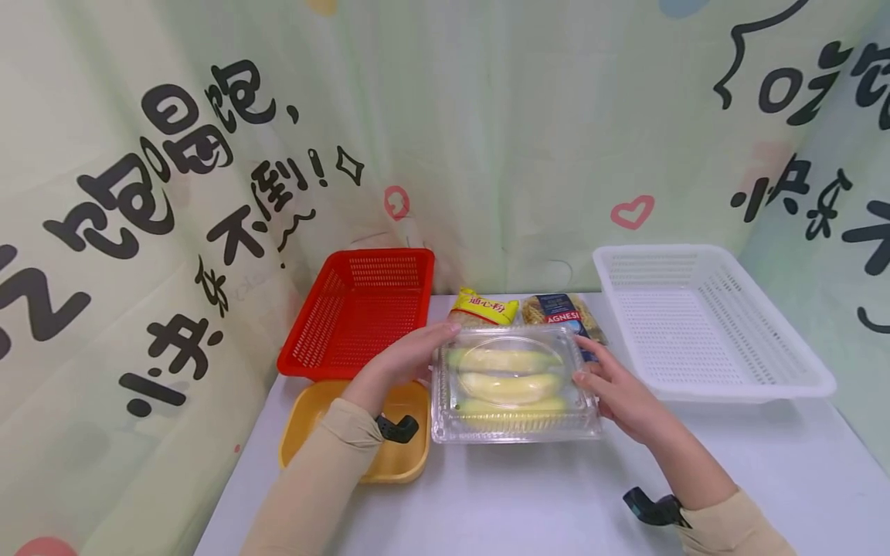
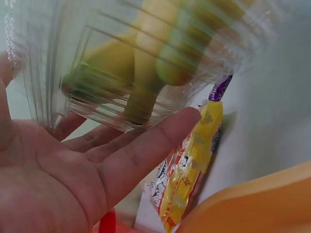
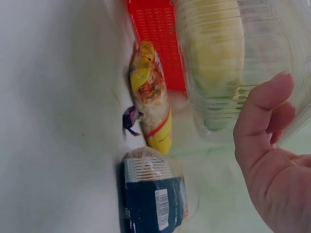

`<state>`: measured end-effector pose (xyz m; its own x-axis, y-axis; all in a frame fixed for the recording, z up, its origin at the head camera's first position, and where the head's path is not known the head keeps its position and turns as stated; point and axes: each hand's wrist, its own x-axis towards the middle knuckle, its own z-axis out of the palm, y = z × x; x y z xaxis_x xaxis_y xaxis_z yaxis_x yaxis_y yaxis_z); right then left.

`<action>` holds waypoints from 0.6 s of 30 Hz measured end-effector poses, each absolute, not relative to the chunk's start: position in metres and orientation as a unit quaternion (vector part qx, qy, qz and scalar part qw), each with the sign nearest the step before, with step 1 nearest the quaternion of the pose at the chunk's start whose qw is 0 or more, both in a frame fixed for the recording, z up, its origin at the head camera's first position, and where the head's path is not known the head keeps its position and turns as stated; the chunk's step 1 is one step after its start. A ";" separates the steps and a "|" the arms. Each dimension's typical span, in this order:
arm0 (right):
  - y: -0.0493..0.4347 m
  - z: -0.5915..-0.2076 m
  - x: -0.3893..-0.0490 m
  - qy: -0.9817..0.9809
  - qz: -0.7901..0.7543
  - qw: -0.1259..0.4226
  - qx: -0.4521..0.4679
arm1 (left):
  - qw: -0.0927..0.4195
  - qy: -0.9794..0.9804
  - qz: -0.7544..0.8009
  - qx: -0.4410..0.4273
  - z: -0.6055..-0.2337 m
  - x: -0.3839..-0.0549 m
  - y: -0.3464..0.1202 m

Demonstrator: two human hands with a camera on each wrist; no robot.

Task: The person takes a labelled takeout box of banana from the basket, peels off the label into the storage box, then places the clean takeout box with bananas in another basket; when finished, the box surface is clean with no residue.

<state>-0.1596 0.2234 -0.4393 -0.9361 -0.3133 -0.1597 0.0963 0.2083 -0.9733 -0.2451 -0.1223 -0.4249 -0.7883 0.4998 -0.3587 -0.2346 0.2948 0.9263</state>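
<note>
Both hands hold a clear plastic clamshell box (image 1: 518, 432) above the table, several yellow-green bananas (image 1: 511, 386) visible inside. At the box's left far corner is the left hand (image 1: 410, 355); in the left wrist view its long fingers (image 2: 146, 150) lie under the box, the thumb at the side. The right hand (image 1: 622, 390) grips the right side; its fingers bend at the box edge in the right wrist view. Behind the box lie a yellow pasta packet (image 1: 487, 307) and a dark-blue-labelled pasta bag (image 1: 559, 309), partly hidden by it.
A red basket (image 1: 354, 309) stands at the back left, with a yellow-orange basin (image 1: 299, 425) before it, partly behind the left arm. At the right is a white basket (image 1: 716, 378). A small purple-wrapped item (image 3: 131, 120) lies by the pasta packets. A printed curtain (image 1: 514, 154) hangs behind.
</note>
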 end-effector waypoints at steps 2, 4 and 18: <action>0.223 -0.440 -0.160 0.762 -0.623 0.161 -0.071 | 0.303 0.742 0.592 0.084 -0.427 -0.245 -0.122; 0.223 -0.440 -0.160 0.766 -0.619 0.157 -0.070 | 0.293 0.743 0.596 0.081 -0.428 -0.244 -0.122; 0.222 -0.432 -0.150 0.805 -0.568 0.158 -0.062 | 0.236 0.740 0.628 0.049 -0.426 -0.239 -0.126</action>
<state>-0.1500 0.2220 -0.4320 -0.9426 -0.2789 -0.1837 0.0793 0.3473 -0.9344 -0.2386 -0.1260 -0.4257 -0.8840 0.3693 -0.2866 -0.2230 0.2057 0.9529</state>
